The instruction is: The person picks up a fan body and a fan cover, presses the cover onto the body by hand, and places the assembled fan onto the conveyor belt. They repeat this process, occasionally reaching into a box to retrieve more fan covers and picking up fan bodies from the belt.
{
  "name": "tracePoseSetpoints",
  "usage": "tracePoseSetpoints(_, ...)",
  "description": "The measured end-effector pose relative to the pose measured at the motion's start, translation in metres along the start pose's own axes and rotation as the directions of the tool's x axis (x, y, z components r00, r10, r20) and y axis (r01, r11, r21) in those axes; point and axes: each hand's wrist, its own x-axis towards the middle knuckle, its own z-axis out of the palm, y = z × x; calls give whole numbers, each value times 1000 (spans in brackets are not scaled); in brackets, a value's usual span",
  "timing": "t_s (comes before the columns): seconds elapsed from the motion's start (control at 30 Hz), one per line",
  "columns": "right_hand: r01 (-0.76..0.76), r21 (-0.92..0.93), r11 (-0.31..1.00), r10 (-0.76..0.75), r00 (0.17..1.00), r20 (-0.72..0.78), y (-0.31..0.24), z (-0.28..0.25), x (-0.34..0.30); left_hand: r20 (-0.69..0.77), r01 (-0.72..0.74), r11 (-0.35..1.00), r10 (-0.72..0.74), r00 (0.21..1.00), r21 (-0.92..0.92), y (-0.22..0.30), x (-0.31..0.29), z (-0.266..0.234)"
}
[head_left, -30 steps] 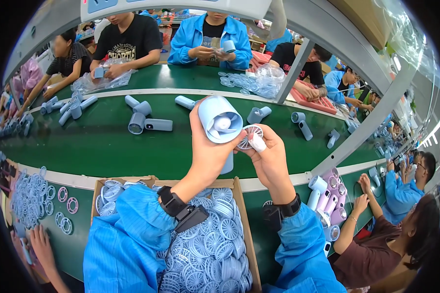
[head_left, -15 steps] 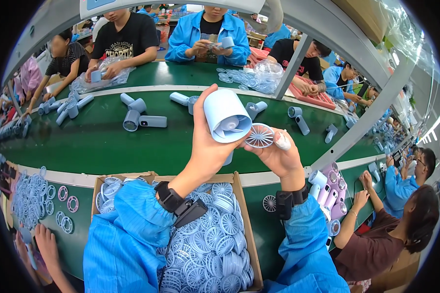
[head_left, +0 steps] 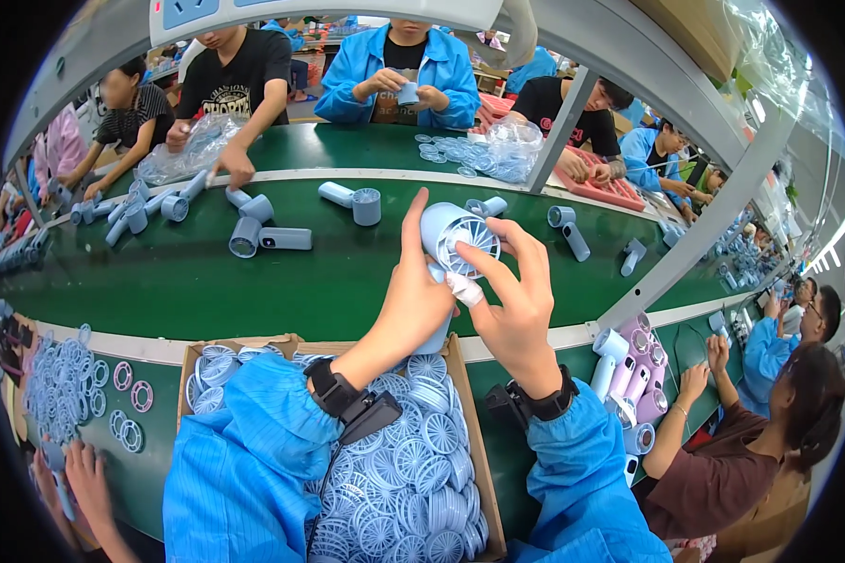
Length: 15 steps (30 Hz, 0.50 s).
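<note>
A light blue handheld fan (head_left: 440, 225) is gripped in my left hand (head_left: 411, 298), its round head facing right and its handle running down past my palm. Over the mouth of that head lies a spoked grille (head_left: 475, 246). My right hand (head_left: 516, 310) presses the grille with its fingers and holds it from the side; one finger has a white wrapping. Whether the grille sits flush in the rim, I cannot tell. Below my wrists a cardboard box (head_left: 479, 441) holds many loose blue grilles (head_left: 394, 479).
Several blue fans (head_left: 286, 238) lie on the green conveyor belt (head_left: 347, 291) beyond my hands. Blue and pink rings (head_left: 66, 385) are spread at left. Purple and blue fans (head_left: 634, 371) are stacked at right, beside a person in brown (head_left: 737, 436). A grey metal post (head_left: 685, 216) slants up at right.
The grille has moved from beside the fan onto its open mouth, with my right hand turned over it. The fan has shifted slightly right and down and turned. A co-worker across reaches toward the belt.
</note>
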Motion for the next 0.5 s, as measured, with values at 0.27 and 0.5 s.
tracePoseSetpoints(0.27,33,-1,999,-33,999,-17,0,0,0,77,140,990,-139,987,-17,11,-2,-4)
tracePoseSetpoints(0.5,1,-29,1000,-2,999,-33,-6,0,1,62,48,998,-50,997,28,4,-2,-2)
